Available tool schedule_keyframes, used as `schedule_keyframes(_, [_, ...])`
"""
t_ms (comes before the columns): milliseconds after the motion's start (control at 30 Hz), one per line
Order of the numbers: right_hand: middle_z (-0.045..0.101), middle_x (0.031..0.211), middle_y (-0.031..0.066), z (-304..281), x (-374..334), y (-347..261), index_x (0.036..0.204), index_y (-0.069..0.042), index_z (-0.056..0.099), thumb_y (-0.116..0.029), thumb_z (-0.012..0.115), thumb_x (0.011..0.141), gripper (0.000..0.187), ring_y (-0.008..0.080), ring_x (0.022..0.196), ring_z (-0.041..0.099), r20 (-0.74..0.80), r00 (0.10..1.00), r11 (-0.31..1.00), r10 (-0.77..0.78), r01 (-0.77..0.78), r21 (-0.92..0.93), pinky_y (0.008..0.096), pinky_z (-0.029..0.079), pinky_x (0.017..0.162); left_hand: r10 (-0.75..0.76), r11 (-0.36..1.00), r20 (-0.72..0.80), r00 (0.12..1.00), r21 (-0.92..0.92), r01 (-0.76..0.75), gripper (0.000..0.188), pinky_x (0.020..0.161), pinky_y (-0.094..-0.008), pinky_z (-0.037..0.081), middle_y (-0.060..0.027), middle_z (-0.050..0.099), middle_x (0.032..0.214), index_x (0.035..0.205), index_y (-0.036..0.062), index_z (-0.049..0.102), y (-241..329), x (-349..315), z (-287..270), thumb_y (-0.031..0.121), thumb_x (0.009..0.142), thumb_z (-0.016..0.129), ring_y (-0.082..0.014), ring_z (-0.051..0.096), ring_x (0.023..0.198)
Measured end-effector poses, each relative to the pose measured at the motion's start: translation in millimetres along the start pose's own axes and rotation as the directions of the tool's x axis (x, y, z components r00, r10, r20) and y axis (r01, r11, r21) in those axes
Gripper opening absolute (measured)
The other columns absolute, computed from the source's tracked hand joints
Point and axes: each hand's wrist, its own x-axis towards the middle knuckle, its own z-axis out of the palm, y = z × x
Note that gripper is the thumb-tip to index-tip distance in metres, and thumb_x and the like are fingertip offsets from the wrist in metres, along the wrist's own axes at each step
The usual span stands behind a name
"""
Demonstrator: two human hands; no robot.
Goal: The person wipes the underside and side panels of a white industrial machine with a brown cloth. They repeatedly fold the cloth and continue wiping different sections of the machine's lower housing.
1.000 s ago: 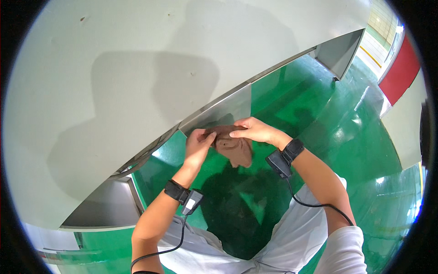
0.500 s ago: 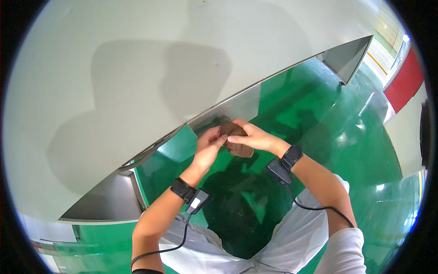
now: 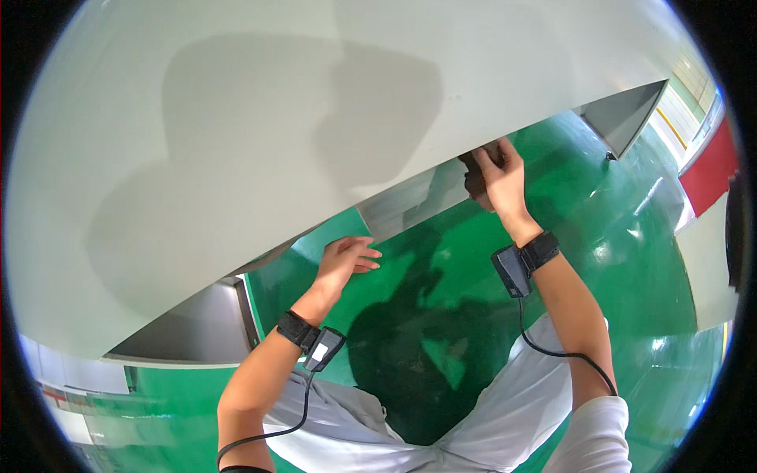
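Left hand (image 3: pixel 341 264): palm turned inward, fingers loosely curled and slightly apart, over the green floor (image 3: pixel 481 260). Brown cloth (image 3: pixel 476 188): at the lower edge of the pale panel (image 3: pixel 244 134), bunched in the grip and hanging to its left. Right hand (image 3: pixel 507 180): extended forward, thumb and fingers clamped on the cloth.

The floor (image 3: pixel 568 236) here is glossy green, catching bright glints (image 3: pixel 658 344) over toward its right side, with a dark shadow (image 3: pixel 402 347) sprawled across its middle. Above it spreads a pale counter (image 3: pixel 300 209), soft grey shadows (image 3: pixel 378 110) lying over its top.
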Motion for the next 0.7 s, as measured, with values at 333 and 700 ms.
schedule_keyframes(333, [0.063, 0.087, 0.0201, 99.4, -9.2, 12.0, 0.090, -0.002, 0.064, -0.007, 0.063, 0.072, 0.019, 0.0407, 0.082, 0.059, 0.190, 0.893, 0.794, -0.409, 0.450, -0.409, 0.0449, 0.049, 0.070, -0.255, 0.943, -0.094, 0.962, 0.195, 0.269, 0.050, 0.067, -0.0292, 0.048, -0.0148, 0.064, 0.099, 0.118, 0.0001, 0.049, 22.7, -37.3, -58.1, 0.038, 0.086, 0.050, -0.0198, 0.064, 0.074])
schedule_keyframes(700, [0.060, 0.100, 0.0210, 277.8, -131.0, -68.7, 0.099, 0.001, 0.060, -0.009, 0.061, 0.070, 0.031, 0.0404, 0.094, 0.057, 0.409, 0.809, 0.850, -0.422, 0.510, -0.133, 0.0476, 0.047, 0.081, -0.123, 0.301, -0.345, 0.931, 0.881, 0.366, 0.053, 0.080, -0.0397, 0.051, -0.0221, 0.062, 0.100, 0.118, -0.0022, 0.050, -36.1, -68.5, -175.3, 0.041, 0.087, 0.048, -0.0319, 0.063, 0.087])
